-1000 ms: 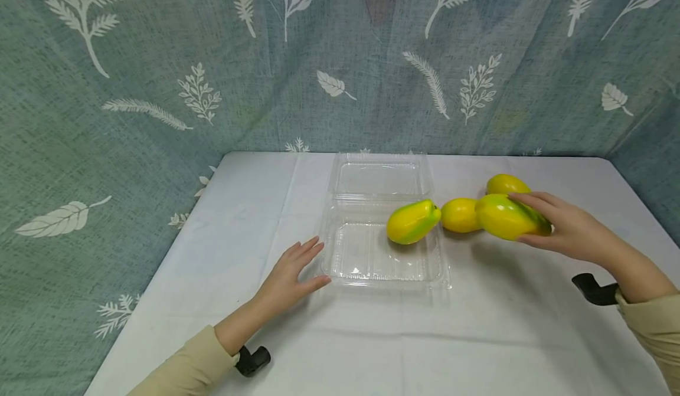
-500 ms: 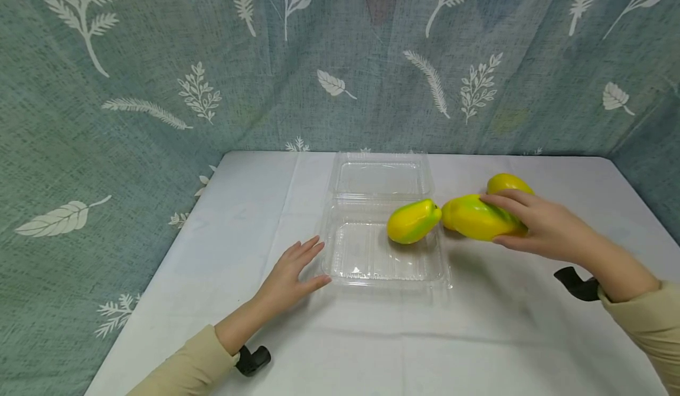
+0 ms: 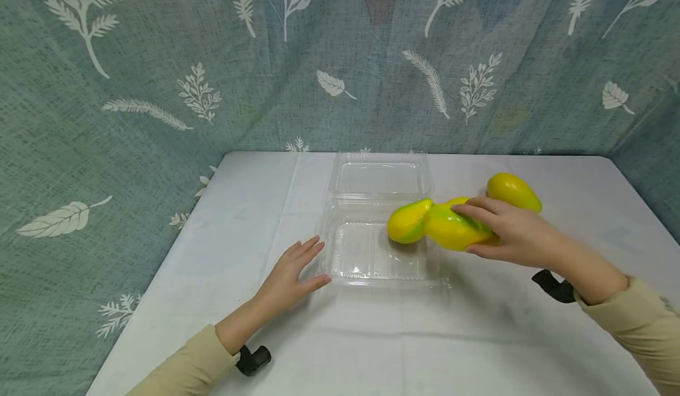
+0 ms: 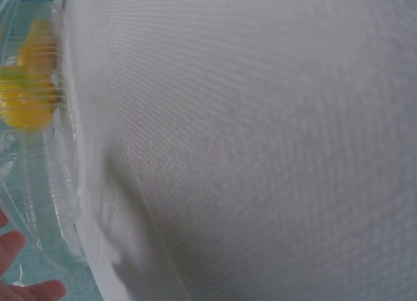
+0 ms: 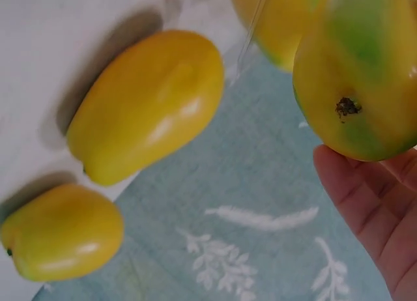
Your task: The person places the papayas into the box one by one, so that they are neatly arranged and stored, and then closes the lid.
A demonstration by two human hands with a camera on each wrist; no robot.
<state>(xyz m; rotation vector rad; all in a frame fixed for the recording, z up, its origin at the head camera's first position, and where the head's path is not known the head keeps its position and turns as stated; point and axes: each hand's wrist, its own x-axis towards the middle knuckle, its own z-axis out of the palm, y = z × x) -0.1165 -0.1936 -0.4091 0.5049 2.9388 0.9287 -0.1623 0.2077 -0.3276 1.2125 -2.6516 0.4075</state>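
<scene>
My right hand [image 3: 512,231] grips a yellow-green papaya [image 3: 454,231] above the right edge of a clear plastic clamshell box [image 3: 345,254]. In the right wrist view, the dark stem end of this held papaya [image 5: 358,73] faces the camera. Inside the box's base lies another papaya [image 3: 408,223], its narrow green end overlapped by the held fruit. Partly hidden behind the held one, a third papaya [image 5: 150,105] lies on the table. My left hand [image 3: 289,278] is beside the box's left edge, fingers spread and holding nothing; whether it touches the box I cannot tell.
One more papaya [image 3: 512,190] lies farther back on the right of the white-covered table [image 3: 372,349]. The box's lid [image 3: 379,180] lies folded back behind its base. A green leaf-patterned cloth [image 3: 265,77] hangs behind the table.
My right hand has carried its papaya left, from above the table to the box's right edge, uncovering the far right papaya. My left hand has stayed in place.
</scene>
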